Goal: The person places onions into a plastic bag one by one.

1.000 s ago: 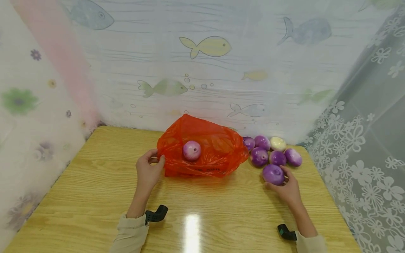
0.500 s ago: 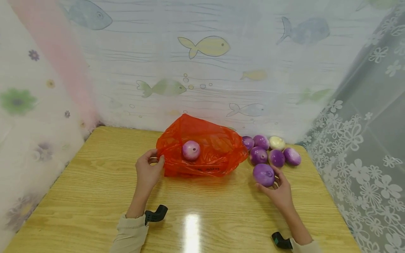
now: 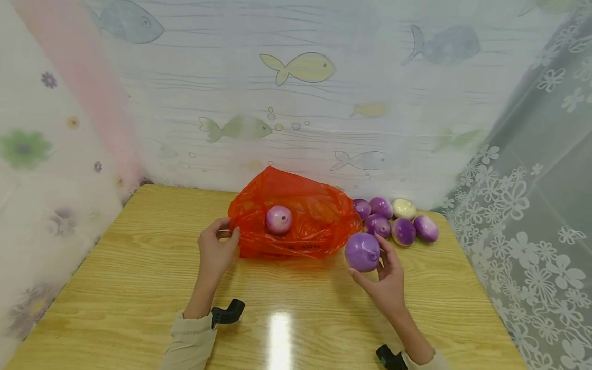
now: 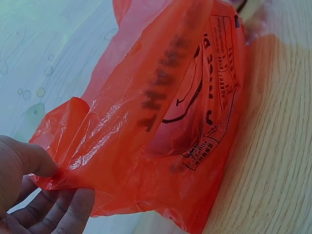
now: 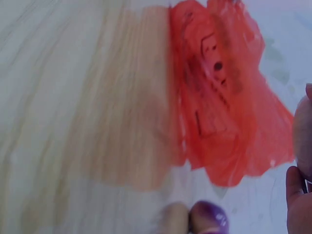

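Observation:
A translucent red plastic bag (image 3: 319,210) stands spread at the back middle of the table, with a purple onion (image 3: 279,220) lying in its mouth. My left hand (image 3: 218,252) pinches the bag's left edge between thumb and fingers; black print shows on the plastic in the left wrist view. In my right hand (image 3: 385,280) I grip another purple onion (image 3: 362,252), held just off the bag's front right corner. Only a sliver of that onion (image 5: 304,139) appears at the edge of the right wrist view.
Several purple onions (image 3: 403,232) and one whitish onion (image 3: 404,209) sit grouped right of the bag. The wooden table (image 3: 139,288) meets a fish-print curtain (image 3: 296,103) behind and a lacy curtain (image 3: 522,246) on the right.
My right hand has carried its onion leftward, away from the group and up close to the bag. The left hand keeps its hold on the bag's edge.

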Demonstrator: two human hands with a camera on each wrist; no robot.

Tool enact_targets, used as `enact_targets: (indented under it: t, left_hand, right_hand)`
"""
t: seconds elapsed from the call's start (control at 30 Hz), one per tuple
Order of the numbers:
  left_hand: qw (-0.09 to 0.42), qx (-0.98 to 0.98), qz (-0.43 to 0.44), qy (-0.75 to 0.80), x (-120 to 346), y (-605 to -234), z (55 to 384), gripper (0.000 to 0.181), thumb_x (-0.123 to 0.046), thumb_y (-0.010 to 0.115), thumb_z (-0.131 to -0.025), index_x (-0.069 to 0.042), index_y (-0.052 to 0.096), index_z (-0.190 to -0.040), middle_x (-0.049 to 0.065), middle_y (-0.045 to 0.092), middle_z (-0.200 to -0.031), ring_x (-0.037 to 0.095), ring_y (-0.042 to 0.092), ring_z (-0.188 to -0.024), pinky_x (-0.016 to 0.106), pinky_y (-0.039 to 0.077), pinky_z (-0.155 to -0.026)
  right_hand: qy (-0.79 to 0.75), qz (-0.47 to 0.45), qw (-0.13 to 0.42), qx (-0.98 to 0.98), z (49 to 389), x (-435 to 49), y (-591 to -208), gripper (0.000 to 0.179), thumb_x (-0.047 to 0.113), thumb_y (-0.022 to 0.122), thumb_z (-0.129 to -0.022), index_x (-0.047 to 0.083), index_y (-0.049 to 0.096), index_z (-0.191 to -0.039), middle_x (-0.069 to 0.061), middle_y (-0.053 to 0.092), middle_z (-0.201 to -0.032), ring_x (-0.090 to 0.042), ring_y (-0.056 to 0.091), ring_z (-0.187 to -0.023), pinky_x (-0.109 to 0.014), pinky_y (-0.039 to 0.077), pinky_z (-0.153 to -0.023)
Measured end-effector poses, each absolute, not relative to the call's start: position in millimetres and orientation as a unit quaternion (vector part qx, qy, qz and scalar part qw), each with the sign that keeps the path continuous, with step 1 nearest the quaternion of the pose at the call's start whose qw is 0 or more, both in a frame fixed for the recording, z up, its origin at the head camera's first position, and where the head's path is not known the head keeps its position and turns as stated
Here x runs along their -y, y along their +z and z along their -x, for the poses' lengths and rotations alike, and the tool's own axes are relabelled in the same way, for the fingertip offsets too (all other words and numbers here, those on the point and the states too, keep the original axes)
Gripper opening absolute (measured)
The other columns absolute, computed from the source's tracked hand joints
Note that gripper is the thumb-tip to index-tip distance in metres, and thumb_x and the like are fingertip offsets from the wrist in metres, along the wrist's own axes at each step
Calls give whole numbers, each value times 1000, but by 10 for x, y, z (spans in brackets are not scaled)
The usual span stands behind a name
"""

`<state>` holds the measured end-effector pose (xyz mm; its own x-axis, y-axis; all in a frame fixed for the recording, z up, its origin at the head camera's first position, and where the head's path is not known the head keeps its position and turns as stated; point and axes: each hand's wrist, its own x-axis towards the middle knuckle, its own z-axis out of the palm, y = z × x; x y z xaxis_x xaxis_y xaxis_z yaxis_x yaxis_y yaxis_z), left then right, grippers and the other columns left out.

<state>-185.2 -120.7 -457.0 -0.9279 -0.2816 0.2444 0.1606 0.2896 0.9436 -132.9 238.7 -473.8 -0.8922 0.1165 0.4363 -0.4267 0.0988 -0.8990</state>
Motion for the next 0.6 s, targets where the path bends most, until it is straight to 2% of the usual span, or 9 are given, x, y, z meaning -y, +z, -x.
enact_targets:
  t: [0.3, 0.47, 0.6]
  left_hand:
    - [183, 779, -32, -599, 1200, -4557, 1856, 20, 1, 68, -93, 8, 69, -112, 21, 69, -104, 26, 65, -83, 9, 53, -67]
    - [185, 775, -29, -603, 1198, -4556, 1858, 19, 1, 69, -92, 8, 70, -110, 21, 69, -102, 27, 66, -82, 9, 53, -68]
    - [187, 774, -27, -605, 1200, -4554, 1862, 19, 1, 69, -92, 8, 70, -109, 22, 69, -101, 21, 65, -80, 9, 53, -67]
  right_hand:
    - [672, -187, 213, 684, 1424, -1953, -4458, 93, -18, 85, -66, -8, 41, -147, -10, 50, -143, -22, 53, -128, -27, 50, -106]
    - [682, -207, 213, 668, 1587, -1681, -4296, 90, -9, 88, -69, -8, 41, -146, -11, 51, -143, -26, 53, -129, -30, 50, -108]
    - [691, -211, 211, 658, 1734, -1492, -4180, 88, -8, 88, -71, -3, 44, -147, -12, 50, -144, -29, 52, -129, -33, 50, -108]
